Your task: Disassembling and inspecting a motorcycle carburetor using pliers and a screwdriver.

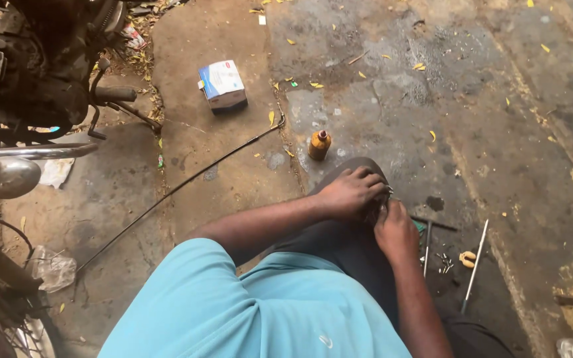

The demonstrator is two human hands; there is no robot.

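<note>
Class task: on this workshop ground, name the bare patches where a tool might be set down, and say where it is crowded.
Free: concrete between cardboard box and long cable; the slab right of the bottle. Crowded: beside the right hand, among rods and small parts.

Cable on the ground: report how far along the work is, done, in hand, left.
Done: the long black cable lies free on the concrete, clear of the motorcycle. In hand: left hand and right hand meet over the knee on something small, hidden by the fingers. Left: metal rods, small loose parts, the small bottle and the box lie untouched.
</note>
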